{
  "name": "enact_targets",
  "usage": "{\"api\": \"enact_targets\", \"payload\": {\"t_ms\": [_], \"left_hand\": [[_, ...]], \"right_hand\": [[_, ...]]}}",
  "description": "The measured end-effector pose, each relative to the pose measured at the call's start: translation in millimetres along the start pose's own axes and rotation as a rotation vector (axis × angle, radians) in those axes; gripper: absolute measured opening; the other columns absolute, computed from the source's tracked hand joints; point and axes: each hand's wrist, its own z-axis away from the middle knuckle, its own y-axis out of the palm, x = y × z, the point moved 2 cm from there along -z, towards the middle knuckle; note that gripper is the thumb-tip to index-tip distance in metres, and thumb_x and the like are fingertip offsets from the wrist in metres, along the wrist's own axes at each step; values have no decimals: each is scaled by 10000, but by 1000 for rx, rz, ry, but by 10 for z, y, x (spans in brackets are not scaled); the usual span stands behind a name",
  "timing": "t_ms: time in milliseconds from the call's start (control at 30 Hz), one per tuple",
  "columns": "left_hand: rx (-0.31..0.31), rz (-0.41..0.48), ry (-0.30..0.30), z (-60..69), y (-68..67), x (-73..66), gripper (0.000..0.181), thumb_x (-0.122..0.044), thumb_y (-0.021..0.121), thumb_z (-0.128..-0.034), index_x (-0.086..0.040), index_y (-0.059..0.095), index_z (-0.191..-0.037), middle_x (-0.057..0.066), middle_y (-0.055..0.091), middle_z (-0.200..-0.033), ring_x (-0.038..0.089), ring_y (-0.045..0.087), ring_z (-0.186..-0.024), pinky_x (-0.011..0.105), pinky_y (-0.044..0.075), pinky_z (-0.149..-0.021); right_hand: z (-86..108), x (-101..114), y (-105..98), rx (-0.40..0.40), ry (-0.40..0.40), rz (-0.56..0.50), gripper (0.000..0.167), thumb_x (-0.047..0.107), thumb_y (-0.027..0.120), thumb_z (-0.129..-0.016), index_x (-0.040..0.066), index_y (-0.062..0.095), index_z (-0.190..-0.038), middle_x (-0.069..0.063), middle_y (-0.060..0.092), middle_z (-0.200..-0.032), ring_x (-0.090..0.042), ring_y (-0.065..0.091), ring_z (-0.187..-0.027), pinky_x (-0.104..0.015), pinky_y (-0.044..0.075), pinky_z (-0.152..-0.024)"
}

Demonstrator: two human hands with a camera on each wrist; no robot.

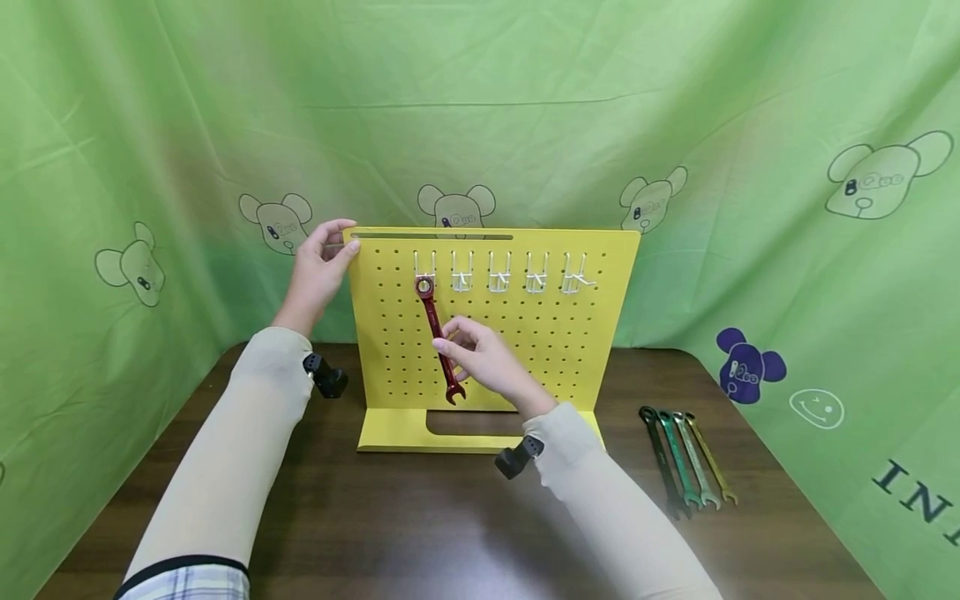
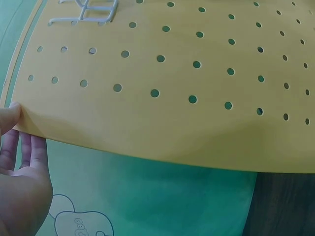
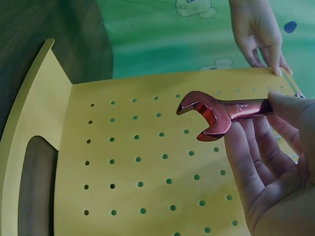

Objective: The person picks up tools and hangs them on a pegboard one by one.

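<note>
The left hand [image 1: 317, 271] pinches the pegboard [image 1: 517, 310], the right hand [image 1: 482, 354] a red combination wrench [image 1: 433, 319], likely rigid, slick, best held mid-shank.

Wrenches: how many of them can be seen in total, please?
5. The red wrench is in the right hand; the black wrench, green wrench, silver wrench and yellow wrench lie together on the table, right of the pegboard. Any behind it would be hidden.

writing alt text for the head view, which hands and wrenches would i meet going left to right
Left hand, red combination wrench, right hand, black combination wrench, green combination wrench, silver combination wrench, yellow combination wrench.
</note>
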Motion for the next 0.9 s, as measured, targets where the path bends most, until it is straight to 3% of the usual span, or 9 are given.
{"api": "enact_targets", "payload": {"t_ms": [300, 600, 900], "left_hand": [[1, 6, 0, 3, 1, 16, 341, -124, 613, -1010, -72, 576, -1345, 53, 564, -1175, 159, 560, -1024, 306, 493, -897], [8, 22, 0, -4, 6, 30, 331, -132, 614, -1010, -90, 585, -1337, 28, 564, -1157, 150, 562, -1024, 305, 494, -899], [8, 16, -9, -11, -2, 28, 339, -132, 615, -1010, -81, 577, -1343, 31, 561, -1155, 148, 560, -1015, 304, 496, -894]], "right_hand": [[-102, -67, 91, -13, 30, -64, 260, 299, 646, -998, 66, 630, -1114, -96, 674, -1044, -251, 643, -922, -418, 599, -784], [-184, -83, 119, -23, 66, -61, 251, 255, 640, -1003, 39, 639, -1129, -91, 687, -1056, -237, 660, -894, -336, 590, -797], [-221, -139, 140, -23, 69, -93, 323, 274, 636, -1005, 29, 608, -1214, -101, 661, -1085, -243, 664, -924, -335, 580, -826]]}}
